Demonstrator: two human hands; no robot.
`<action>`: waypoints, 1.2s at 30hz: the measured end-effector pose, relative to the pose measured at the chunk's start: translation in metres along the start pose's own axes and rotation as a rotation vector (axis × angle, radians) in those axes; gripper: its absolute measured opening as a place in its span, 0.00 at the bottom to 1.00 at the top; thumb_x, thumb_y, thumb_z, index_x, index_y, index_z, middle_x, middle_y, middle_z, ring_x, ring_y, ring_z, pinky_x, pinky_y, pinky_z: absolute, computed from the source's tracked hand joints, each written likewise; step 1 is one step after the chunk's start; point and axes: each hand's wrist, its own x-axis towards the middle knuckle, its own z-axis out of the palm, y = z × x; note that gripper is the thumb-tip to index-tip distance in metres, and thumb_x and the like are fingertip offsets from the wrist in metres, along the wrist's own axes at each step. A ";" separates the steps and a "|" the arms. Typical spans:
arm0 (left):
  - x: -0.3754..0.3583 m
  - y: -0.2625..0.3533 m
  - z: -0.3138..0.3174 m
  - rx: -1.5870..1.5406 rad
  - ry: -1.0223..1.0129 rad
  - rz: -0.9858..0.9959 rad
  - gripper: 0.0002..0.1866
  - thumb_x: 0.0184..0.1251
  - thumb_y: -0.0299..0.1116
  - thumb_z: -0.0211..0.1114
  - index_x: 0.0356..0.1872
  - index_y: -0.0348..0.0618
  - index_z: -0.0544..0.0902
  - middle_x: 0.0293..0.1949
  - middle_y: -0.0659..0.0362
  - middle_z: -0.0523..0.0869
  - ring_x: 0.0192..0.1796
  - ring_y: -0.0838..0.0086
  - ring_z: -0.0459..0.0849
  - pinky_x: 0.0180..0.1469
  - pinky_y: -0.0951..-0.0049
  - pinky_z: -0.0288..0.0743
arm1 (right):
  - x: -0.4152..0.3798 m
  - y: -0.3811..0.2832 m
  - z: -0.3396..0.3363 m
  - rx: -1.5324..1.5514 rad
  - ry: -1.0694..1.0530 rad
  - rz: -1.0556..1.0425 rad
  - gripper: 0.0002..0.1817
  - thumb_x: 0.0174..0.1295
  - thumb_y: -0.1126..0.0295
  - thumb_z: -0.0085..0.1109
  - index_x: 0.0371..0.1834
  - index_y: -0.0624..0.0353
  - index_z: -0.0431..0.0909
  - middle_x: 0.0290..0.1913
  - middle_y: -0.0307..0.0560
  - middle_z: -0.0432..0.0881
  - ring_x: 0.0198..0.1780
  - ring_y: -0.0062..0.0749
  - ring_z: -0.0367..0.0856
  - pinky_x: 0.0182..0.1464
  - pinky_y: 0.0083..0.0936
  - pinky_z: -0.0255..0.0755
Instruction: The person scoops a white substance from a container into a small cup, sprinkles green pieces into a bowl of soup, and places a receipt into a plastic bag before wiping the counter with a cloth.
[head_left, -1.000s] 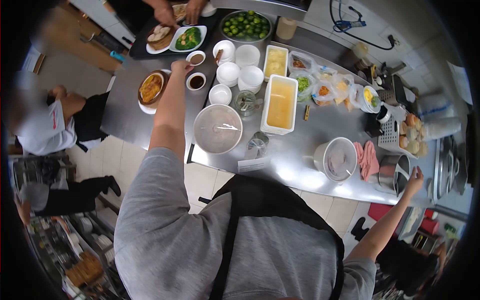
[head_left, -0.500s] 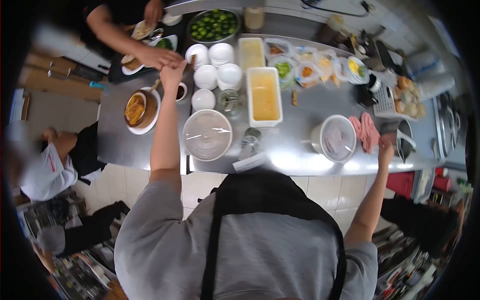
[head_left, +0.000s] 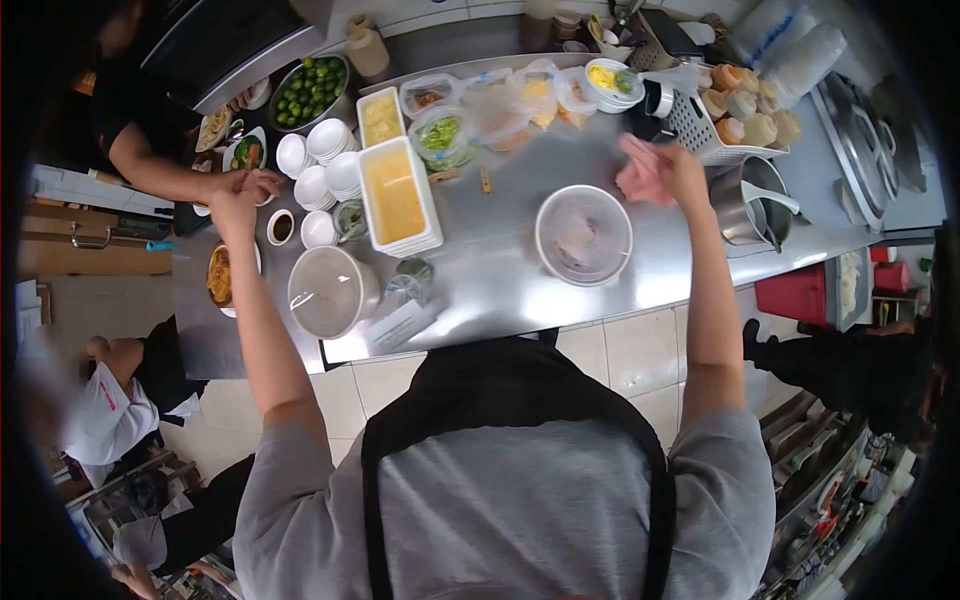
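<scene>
Fingers of the right hand [head_left: 672, 172] are closed on a pink cloth [head_left: 640, 172] above the table [head_left: 500, 270]; left hand [head_left: 232, 203] fingers' state cannot be told, met by a co-worker's hand [head_left: 258, 183].

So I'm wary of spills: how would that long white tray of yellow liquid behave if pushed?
The white tray looks nearly full, so probably heavy, and the liquid would likely slosh over. On the steel counter it may slide rather than tip.

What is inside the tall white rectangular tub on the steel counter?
The tall white rectangular tub is filled nearly to the rim with an opaque yellow-orange liquid. Nothing floats on the surface. Whatever lies beneath, and the tub's bottom, is hidden by the liquid.
</scene>
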 end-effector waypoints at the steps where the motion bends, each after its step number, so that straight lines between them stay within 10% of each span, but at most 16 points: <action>1: -0.013 0.027 -0.005 0.006 -0.002 0.004 0.15 0.57 0.39 0.62 0.34 0.35 0.82 0.22 0.56 0.83 0.24 0.75 0.81 0.30 0.75 0.73 | 0.017 -0.011 0.000 -0.003 -0.003 -0.066 0.16 0.46 0.76 0.50 0.40 0.57 0.80 0.39 0.55 0.79 0.42 0.48 0.77 0.43 0.35 0.70; 5: -0.070 0.130 0.002 -0.229 -0.120 0.389 0.11 0.53 0.34 0.65 0.35 0.38 0.82 0.27 0.53 0.84 0.28 0.72 0.83 0.32 0.75 0.74 | 0.068 -0.005 0.070 0.451 -0.307 -0.193 0.21 0.45 0.77 0.52 0.47 0.59 0.76 0.50 0.55 0.76 0.54 0.46 0.72 0.56 0.30 0.65; 7: -0.093 0.168 0.022 -0.139 -0.241 0.395 0.11 0.51 0.34 0.66 0.32 0.39 0.82 0.27 0.52 0.83 0.28 0.67 0.83 0.32 0.73 0.74 | 0.057 0.013 0.129 0.003 -0.077 -0.515 0.23 0.49 0.75 0.53 0.52 0.58 0.72 0.55 0.56 0.71 0.59 0.49 0.66 0.61 0.35 0.59; 10: -0.112 0.192 0.061 -0.056 -0.336 0.336 0.10 0.50 0.35 0.67 0.29 0.40 0.82 0.26 0.51 0.83 0.28 0.62 0.82 0.32 0.67 0.73 | 0.021 0.040 0.160 0.090 -0.030 -0.371 0.23 0.52 0.73 0.52 0.55 0.55 0.69 0.59 0.56 0.67 0.61 0.52 0.62 0.63 0.39 0.55; 19: -0.161 0.244 0.083 -0.025 -0.272 0.590 0.20 0.47 0.34 0.69 0.42 0.35 0.79 0.44 0.48 0.78 0.49 0.55 0.73 0.51 0.64 0.68 | -0.192 0.062 -0.005 0.071 -0.186 -0.282 0.15 0.43 0.75 0.57 0.38 0.58 0.78 0.46 0.53 0.77 0.48 0.46 0.75 0.44 0.36 0.70; 21: -0.171 0.248 0.093 -0.087 -0.330 0.637 0.19 0.47 0.34 0.69 0.41 0.35 0.80 0.44 0.48 0.79 0.48 0.55 0.74 0.50 0.64 0.69 | -0.154 0.069 -0.040 0.405 -0.529 0.136 0.13 0.45 0.72 0.57 0.36 0.59 0.78 0.33 0.52 0.80 0.40 0.46 0.79 0.42 0.36 0.72; 24: -0.187 0.250 0.117 -0.192 -0.474 0.599 0.19 0.50 0.36 0.68 0.41 0.35 0.79 0.44 0.49 0.79 0.44 0.61 0.78 0.45 0.66 0.73 | -0.072 0.075 -0.036 -0.122 0.047 -0.227 0.13 0.47 0.64 0.58 0.31 0.61 0.79 0.35 0.49 0.80 0.42 0.45 0.75 0.39 0.39 0.70; 30: -0.215 0.254 0.129 -0.165 -0.636 0.428 0.19 0.53 0.41 0.64 0.40 0.37 0.80 0.43 0.44 0.80 0.42 0.54 0.80 0.45 0.65 0.73 | -0.001 0.102 0.085 -0.432 0.117 0.074 0.23 0.51 0.68 0.48 0.53 0.63 0.69 0.52 0.51 0.72 0.53 0.43 0.67 0.50 0.36 0.67; 36: -0.212 0.228 0.126 -0.485 -1.140 -0.174 0.21 0.62 0.39 0.56 0.56 0.45 0.71 0.45 0.54 0.80 0.37 0.70 0.83 0.39 0.71 0.78 | -0.146 0.084 0.046 -0.212 0.155 -0.284 0.17 0.48 0.73 0.48 0.44 0.65 0.72 0.49 0.56 0.72 0.52 0.52 0.69 0.50 0.41 0.66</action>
